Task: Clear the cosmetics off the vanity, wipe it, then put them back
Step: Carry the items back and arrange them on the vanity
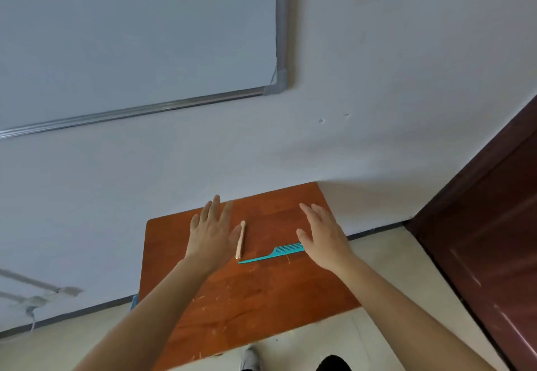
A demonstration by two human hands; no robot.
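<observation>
Vanity top (247,298) is carrying a teal tail comb (271,254) beside a cream pencil (241,240). Left hand (210,234) and right hand (322,237) are hovering flat, fingers straight, the right one covering the comb's toothed end. A whiteboard (130,36) is hanging beyond.

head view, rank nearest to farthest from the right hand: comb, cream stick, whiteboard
1. comb: its toothed end is right at the right hand.
2. cream stick: further left, beside the left hand.
3. whiteboard: up on the wall, far left.
</observation>
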